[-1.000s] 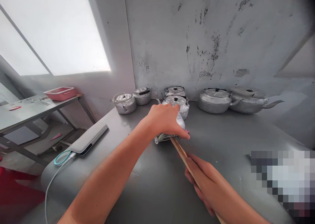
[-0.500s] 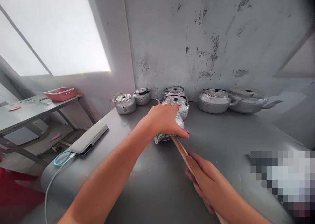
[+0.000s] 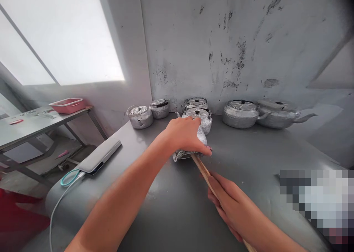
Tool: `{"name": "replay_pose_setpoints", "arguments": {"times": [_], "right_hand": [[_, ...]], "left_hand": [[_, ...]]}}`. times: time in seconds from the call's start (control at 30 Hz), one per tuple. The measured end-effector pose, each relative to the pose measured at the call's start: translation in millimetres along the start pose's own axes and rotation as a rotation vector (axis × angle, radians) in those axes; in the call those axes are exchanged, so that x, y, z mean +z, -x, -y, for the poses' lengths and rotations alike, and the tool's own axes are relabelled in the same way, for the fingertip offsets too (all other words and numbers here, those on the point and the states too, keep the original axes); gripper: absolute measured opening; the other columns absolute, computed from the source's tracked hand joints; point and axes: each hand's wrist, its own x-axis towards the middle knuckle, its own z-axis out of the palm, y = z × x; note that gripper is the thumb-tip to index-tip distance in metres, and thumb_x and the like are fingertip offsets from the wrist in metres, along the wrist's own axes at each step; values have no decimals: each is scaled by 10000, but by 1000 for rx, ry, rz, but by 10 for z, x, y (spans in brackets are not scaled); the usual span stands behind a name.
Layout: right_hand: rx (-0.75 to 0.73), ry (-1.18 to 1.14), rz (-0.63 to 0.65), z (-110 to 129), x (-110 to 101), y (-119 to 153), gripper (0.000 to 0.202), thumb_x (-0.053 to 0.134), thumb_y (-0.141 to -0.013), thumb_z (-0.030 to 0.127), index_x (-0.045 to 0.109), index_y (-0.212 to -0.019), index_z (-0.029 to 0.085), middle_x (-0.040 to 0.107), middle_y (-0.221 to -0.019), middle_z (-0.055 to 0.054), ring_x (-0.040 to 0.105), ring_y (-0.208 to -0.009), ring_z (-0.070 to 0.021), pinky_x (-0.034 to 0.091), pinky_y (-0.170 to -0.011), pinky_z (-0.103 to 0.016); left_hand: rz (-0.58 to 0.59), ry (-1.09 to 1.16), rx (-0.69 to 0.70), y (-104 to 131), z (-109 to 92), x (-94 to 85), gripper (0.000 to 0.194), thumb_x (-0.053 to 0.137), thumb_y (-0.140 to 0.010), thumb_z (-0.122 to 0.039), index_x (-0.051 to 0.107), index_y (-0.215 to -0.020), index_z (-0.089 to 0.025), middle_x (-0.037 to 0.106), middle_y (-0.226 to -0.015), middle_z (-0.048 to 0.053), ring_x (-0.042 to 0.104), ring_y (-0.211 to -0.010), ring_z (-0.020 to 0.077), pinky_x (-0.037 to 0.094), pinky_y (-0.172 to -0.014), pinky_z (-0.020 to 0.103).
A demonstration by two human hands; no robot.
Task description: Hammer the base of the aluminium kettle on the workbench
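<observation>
My left hand is closed over a small silver kettle, which looks tipped toward me, with a riveted lug at its left edge. My palm hides most of its body. A wooden stick is gripped in my right hand; its far end meets the kettle under my left thumb, and I cannot see exactly how far in it goes. Something pinkish shows beside the thumb tip. Just behind my left fingers stands another lidded silver kettle, upright.
Along the wall stand several more dented kettles, including a large one and a long-spouted one. A grey power bank with a white cable lies left on the table. A pink basin sits on a side table. Blurred blocks cover the right edge.
Both hands, the kettle and the stick stay almost in place. Only a very slight shift of the stick and of the view shows.
</observation>
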Motion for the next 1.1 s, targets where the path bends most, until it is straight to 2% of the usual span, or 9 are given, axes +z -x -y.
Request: {"name": "replay_pose_setpoints", "arguments": {"times": [0.13,0.33,0.63,0.77,0.9,1.0,1.1], "right_hand": [[-1,3,-7,-27,26,-5,379,307,-986,576,494,-965,247,359,-721,62,311,-457,-82,280,-259,-148],[46,-11,-18,2,46,23,375,310,-986,572,468,-1125,262,391,-742,53,336,-471,-95,276,-272,-153],[9,-55,-37,18,49,25,379,294,-994,560,461,-1149,256,380,-711,75,293,-423,-74,280,-280,-156],[30,-16,-20,32,33,8,359,318,-993,530,490,-1109,237,369,-688,78,304,-414,-76,285,-263,-159],[-1,-51,-71,33,15,-12,402,336,-979,589,508,-1063,236,392,-691,75,324,-437,-76,338,-294,-163],[33,-42,-42,50,9,10,386,363,-970,590,514,-1042,242,426,-702,71,314,-416,-71,327,-295,-176],[41,-100,-55,90,3,71,409,406,-941,634,527,-940,243,452,-716,55,359,-457,-74,322,-335,-165]], "left_hand": [[5,-2,-11,3,-6,-5,890,639,-632,-766,550,-1329,-218,673,-1189,97,644,-979,313,503,-765,382],[6,-5,-10,1,2,10,910,621,-629,-788,544,-1338,-224,657,-1227,104,632,-1001,323,499,-768,379],[-2,-3,-5,-7,24,36,942,603,-623,-811,527,-1349,-216,648,-1238,101,625,-997,318,498,-769,380],[-2,-5,2,2,28,39,927,606,-626,-803,536,-1335,-210,655,-1210,98,628,-976,304,502,-762,373],[-7,-6,0,0,28,34,924,613,-626,-797,543,-1330,-204,657,-1207,98,628,-979,305,505,-765,377],[-4,-6,-1,-6,26,25,933,612,-624,-796,539,-1337,-199,654,-1212,100,625,-991,311,503,-768,381],[-4,-8,-5,-7,28,18,941,612,-623,-794,534,-1346,-197,653,-1216,102,624,-993,313,502,-775,385]]}}
